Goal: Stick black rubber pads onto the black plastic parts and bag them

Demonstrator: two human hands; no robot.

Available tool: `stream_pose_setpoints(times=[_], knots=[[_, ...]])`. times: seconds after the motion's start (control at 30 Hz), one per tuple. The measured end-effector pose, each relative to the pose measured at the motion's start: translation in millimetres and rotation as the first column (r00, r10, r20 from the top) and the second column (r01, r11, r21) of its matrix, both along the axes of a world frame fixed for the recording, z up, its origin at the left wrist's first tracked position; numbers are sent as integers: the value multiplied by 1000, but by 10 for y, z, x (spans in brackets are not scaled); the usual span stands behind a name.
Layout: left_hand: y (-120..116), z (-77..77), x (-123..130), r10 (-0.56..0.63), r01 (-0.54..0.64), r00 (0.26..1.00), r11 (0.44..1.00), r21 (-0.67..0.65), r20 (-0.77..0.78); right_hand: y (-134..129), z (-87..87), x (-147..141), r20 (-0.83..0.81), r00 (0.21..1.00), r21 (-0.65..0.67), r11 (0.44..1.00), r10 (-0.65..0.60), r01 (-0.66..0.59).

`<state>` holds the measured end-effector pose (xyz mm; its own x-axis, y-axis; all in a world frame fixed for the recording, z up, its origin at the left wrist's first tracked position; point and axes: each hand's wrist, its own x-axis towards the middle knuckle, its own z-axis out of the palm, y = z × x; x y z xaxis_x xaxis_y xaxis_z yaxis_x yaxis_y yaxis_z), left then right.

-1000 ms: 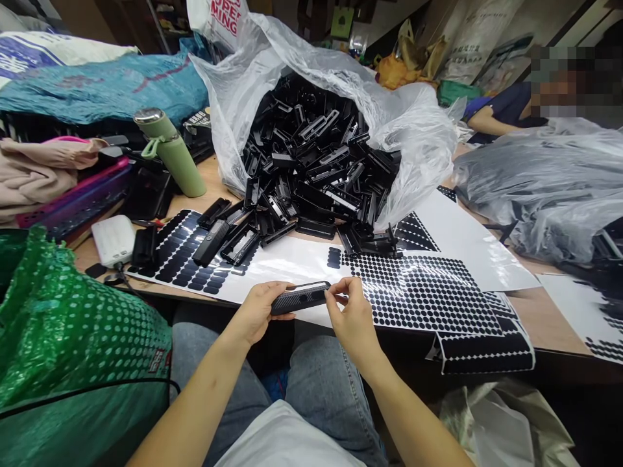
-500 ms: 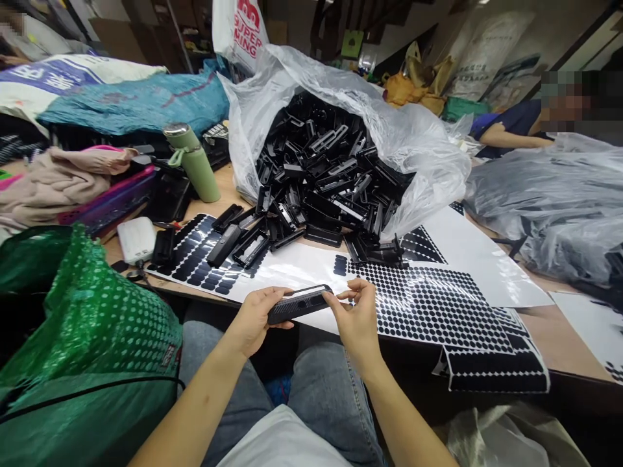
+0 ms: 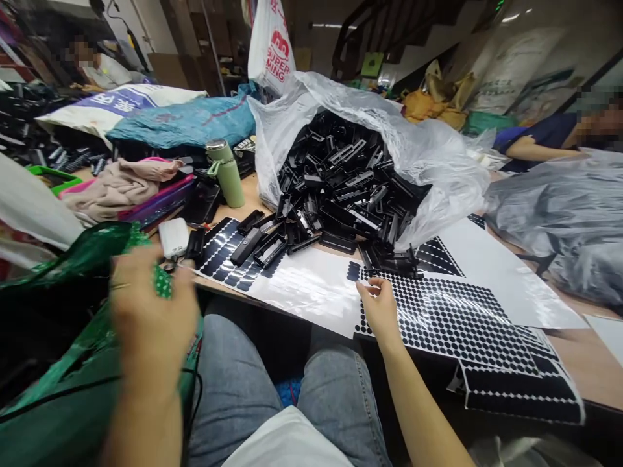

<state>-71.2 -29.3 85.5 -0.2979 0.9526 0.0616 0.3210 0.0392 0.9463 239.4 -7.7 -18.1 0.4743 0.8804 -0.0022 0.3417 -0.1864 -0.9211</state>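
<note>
My left hand [image 3: 153,311] is smeared by motion over the mouth of a green bubble-wrap bag [image 3: 87,259] at the left. Whether it holds anything does not show. On the right, my right hand [image 3: 382,305] hovers at or just above a sheet of black round stickers [image 3: 452,318], thumb and fingers bent but apart, with nothing visible between them. Its fingertips are close to a few black oval stickers [image 3: 354,271] on a white backing sheet [image 3: 306,285]. Beyond lie many black plastic parts [image 3: 341,188], spilling from a clear plastic bag [image 3: 277,136].
A green bottle [image 3: 228,178] stands behind a white power bank [image 3: 174,238] at the table's left. A grey plastic bag [image 3: 549,207] bulges at the right, with a person's arm [image 3: 545,152] behind it. A black cable [image 3: 195,389] crosses the green bag.
My left hand has swung left to the green bag, and the long black plastic part is gone from between my hands. My right hand has moved slightly right, to the stickers. The view has shifted left.
</note>
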Motion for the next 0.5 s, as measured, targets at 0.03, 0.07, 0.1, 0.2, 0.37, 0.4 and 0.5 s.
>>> stream_pose_setpoints(times=[0.03, 0.07, 0.1, 0.2, 0.37, 0.4, 0.5], knots=[[146, -105, 293, 33, -15, 991, 990, 144, -129, 111, -25, 70, 24, 999, -10, 999, -33, 34], [297, -237, 602, -24, 77, 973, 971, 225, -231, 229, -52, 129, 40, 998, -27, 998, -51, 53], [448, -392, 908, -160, 229, 945, 946, 229, -285, 345, -81, 174, 48, 997, -40, 997, -64, 66], [845, -898, 1657, -472, 527, 833, 836, 154, -288, 619, -163, 218, 39, 996, -64, 994, -84, 86], [1167, -1412, 2049, -483, 521, 842, 844, 128, -239, 719, -242, 168, -24, 994, -69, 992, -103, 101], [1184, -1447, 2042, -470, 505, 852, 854, 126, -230, 714, -249, 157, -39, 994, -72, 992, -106, 103], [1194, -1480, 1996, -450, 479, 869, 869, 123, -207, 731, -269, 115, -97, 992, -92, 993, -85, 76]])
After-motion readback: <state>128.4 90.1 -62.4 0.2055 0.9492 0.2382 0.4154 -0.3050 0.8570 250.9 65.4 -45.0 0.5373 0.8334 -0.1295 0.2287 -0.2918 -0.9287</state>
